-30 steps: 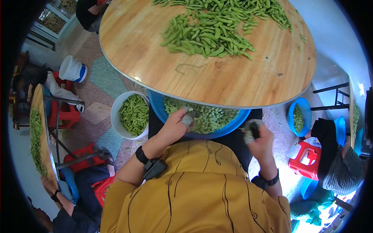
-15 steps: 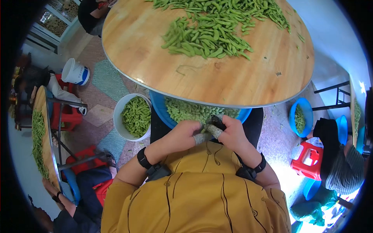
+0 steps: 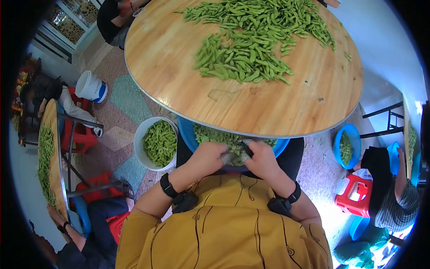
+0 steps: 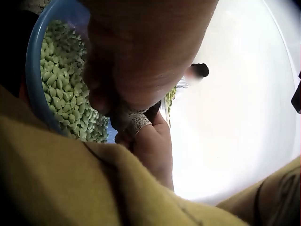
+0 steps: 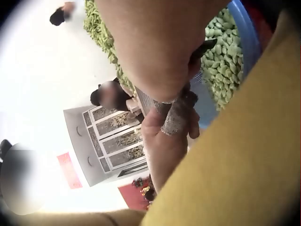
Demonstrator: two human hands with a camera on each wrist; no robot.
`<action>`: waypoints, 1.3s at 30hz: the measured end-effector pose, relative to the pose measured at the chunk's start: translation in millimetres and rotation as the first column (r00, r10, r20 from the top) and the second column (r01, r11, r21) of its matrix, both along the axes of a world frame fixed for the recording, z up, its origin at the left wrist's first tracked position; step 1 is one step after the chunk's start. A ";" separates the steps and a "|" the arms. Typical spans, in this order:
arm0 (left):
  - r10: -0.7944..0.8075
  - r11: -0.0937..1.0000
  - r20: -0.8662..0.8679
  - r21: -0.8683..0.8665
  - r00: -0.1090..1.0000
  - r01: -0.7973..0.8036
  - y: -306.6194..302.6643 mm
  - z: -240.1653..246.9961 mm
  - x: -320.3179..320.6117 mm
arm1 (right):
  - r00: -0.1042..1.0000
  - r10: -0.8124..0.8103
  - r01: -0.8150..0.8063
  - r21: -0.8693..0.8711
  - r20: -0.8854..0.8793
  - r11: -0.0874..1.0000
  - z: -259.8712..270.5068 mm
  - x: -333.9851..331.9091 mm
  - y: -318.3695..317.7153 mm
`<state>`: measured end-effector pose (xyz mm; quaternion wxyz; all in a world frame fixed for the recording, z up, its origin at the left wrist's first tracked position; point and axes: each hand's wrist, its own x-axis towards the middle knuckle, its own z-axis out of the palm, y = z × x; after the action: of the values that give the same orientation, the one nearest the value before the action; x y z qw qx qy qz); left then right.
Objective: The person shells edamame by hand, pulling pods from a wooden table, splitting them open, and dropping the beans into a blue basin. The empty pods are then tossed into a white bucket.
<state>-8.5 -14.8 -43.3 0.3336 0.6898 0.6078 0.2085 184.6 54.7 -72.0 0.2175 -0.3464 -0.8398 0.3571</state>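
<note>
My two hands meet over the near rim of a blue basin (image 3: 185, 131) full of shelled green soybeans (image 4: 63, 92). Curled fingers of my left hand (image 3: 208, 158) face those of my right hand (image 3: 263, 159), tips close together. Between the fingertips they pinch a soybean pod, mostly hidden by the fingers. Grey speckled coverings wrap the thumbs, as the covering (image 5: 175, 121) on the left one shows. Something dark (image 5: 207, 48) juts out at my right fingers. Ahead, a heap of green soybean pods (image 3: 244, 58) lies on the round wooden table (image 3: 174, 67).
The table's edge overhangs the basin's far side. A white bucket (image 3: 139, 154) of pods stands at left, another white bucket (image 3: 96, 85) farther off. To the right are a blue tub (image 3: 354, 134) and a red stool (image 3: 354, 193). Other people sit around.
One second ago my hands were apart, the left over the basin and the right off to its right side. They then came together at the near rim and are still together.
</note>
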 end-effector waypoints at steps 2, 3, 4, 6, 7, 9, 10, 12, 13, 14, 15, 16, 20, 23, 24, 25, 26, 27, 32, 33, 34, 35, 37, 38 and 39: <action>0.063 0.998 -0.035 -0.020 0.997 -0.064 2.3 0.7 -2.9 | 0.994 -0.006 0.015 0.079 -0.113 0.997 -9.0 2.7 5.5; 0.042 0.999 -0.038 0.014 0.998 -0.042 1.3 2.2 -1.1 | 0.993 -0.002 0.012 0.087 -0.114 0.996 -6.0 1.8 6.9; 0.022 0.999 -0.040 0.044 0.999 -0.020 -0.8 2.4 0.8 | 0.990 -0.039 0.009 -0.216 -0.138 0.976 -1.8 2.1 5.8; -0.003 0.999 -0.007 0.046 1.000 0.003 -3.9 -5.2 1.2 | 0.986 -0.079 -0.007 -0.500 -0.150 0.866 10.0 0.2 1.5; -0.030 0.998 0.023 0.050 0.999 0.029 -4.5 -6.8 0.7 | 0.976 -0.095 -0.044 -0.606 -0.195 0.794 18.3 -2.4 0.1; -0.048 0.997 0.022 0.054 0.999 0.047 -5.8 -3.3 -0.4 | 0.963 -0.118 -0.087 -0.695 -0.242 0.714 21.3 -3.0 -0.4; -0.069 0.996 0.023 0.059 0.997 0.068 -3.4 1.1 -1.4 | 0.965 -0.132 -0.099 -0.782 -0.226 0.615 17.1 -2.8 2.9; -0.068 0.997 0.207 -0.034 0.976 0.076 -1.0 18.7 -0.8 | 0.966 -0.145 -0.109 -0.847 -0.214 0.520 18.1 -1.5 6.5; -0.040 0.985 0.386 -0.142 0.922 0.102 -0.6 25.6 -0.6 | 0.946 -0.245 -0.138 -0.946 -0.214 0.292 20.1 -1.6 5.3; -0.053 0.986 0.380 -0.129 0.923 0.109 -0.4 26.4 -2.1 | 0.921 -0.340 -0.185 -0.981 -0.191 0.049 22.2 -2.4 4.8; 0.070 0.952 0.475 -0.296 0.877 0.085 -1.8 24.7 -3.2 | 0.918 -0.344 -0.187 -0.980 -0.197 0.061 22.8 -2.3 4.0; 0.207 0.885 0.542 -0.458 0.815 0.080 -2.9 21.1 -2.4 | 0.907 -0.356 -0.223 -0.973 -0.226 0.049 21.0 -1.6 2.2; 0.241 0.934 0.486 -0.350 0.840 -0.066 -5.6 -18.2 3.3 | 0.897 -0.366 -0.163 -0.954 -0.249 0.251 2.3 -7.4 -5.5; 0.505 0.849 0.429 -0.400 0.749 -0.344 -3.6 -47.0 1.8 | 0.890 -0.406 -0.029 -0.915 -0.207 0.403 -7.6 -15.6 -7.3; 0.536 0.834 0.447 -0.411 0.716 -0.368 1.2 -48.1 -2.8 | 0.877 -0.452 0.053 -0.903 -0.162 0.426 -9.7 -16.8 -8.3; 0.572 0.812 0.460 -0.438 0.679 -0.387 3.1 -47.8 -4.6 | 0.880 -0.454 0.063 -0.915 -0.137 0.400 -10.7 -17.2 -7.0; 0.554 0.821 0.418 -0.414 0.720 -0.392 4.8 -49.3 -7.0 | 0.863 -0.493 0.122 -0.901 -0.112 0.417 -13.3 -18.1 -2.0; 0.540 0.826 0.372 -0.406 0.754 -0.391 1.5 -43.8 -5.2 | 0.845 -0.530 0.188 -0.888 -0.071 0.419 -18.0 -15.2 -5.8; 0.567 0.813 0.545 -0.491 0.617 -0.313 -4.0 -37.5 10.8 | 0.746 -0.629 0.054 -0.922 -0.219 0.384 -16.8 -16.8 -10.0; 0.553 0.817 0.498 -0.483 0.668 -0.316 -2.7 -38.6 12.3 | 0.762 -0.608 0.106 -0.883 -0.223 0.457 -17.4 -16.7 -11.4; 0.534 0.822 0.448 -0.473 0.717 -0.317 -0.8 -39.4 13.7 | 0.762 -0.608 0.104 -0.883 -0.225 0.457 -16.3 -15.8 -12.3; 0.513 0.828 0.397 -0.462 0.761 -0.317 1.5 -39.9 15.3 | 0.822 -0.532 0.179 -0.794 -0.204 0.581 -14.8 -14.1 -13.2; 0.506 0.829 0.389 -0.464 0.770 -0.311 6.2 -37.0 18.8 | 0.873 -0.461 0.238 -0.683 -0.162 0.690 -17.4 -12.1 -18.6; 0.501 0.830 0.381 -0.467 0.777 -0.306 8.0 -36.6 20.7 | 0.865 -0.437 0.235 -0.569 -0.248 0.788 -24.3 -13.5 -22.5; 0.502 0.827 0.380 -0.472 0.777 -0.304 9.3 -38.0 23.2 | 0.856 -0.399 0.234 -0.441 -0.329 0.866 -32.4 -14.2 -24.9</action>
<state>14.7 -5.5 -81.3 0.5506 0.3850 0.6679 0.3203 170.4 29.8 -104.4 0.3726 -0.4356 -0.6182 0.5378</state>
